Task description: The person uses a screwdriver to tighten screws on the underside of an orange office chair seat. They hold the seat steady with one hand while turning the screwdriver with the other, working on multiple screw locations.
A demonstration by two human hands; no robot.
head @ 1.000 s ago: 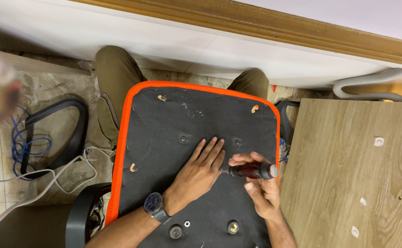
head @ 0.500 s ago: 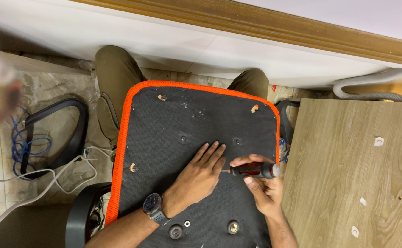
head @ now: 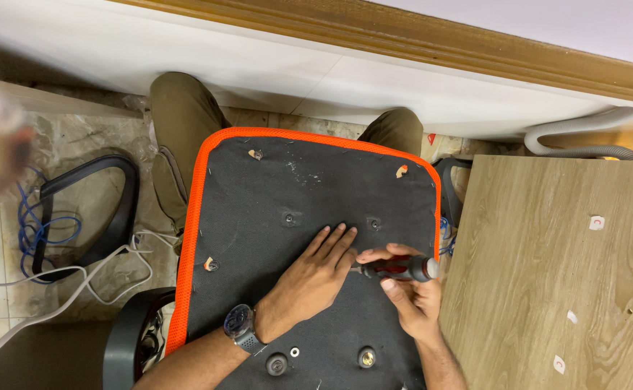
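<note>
Since the earlier frame the right hand (head: pixel 410 292) has shifted slightly left, its fingers re-gripped around the red-and-black screwdriver (head: pixel 397 268). The screwdriver lies level, tip towards the left hand (head: pixel 315 276), whose fingers are spread flat on the black underside of the orange-edged chair seat (head: pixel 259 217), beside the wooden table (head: pixel 548 289).

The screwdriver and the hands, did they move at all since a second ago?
Only a little. The right hand keeps its grip on the red and black screwdriver, and its fingers have shuffled round the handle, as in turning it. The left hand stays flat on the black underside of the seat, having crept slightly away from the person. The seat, the wooden board and the cables stayed put.
</note>
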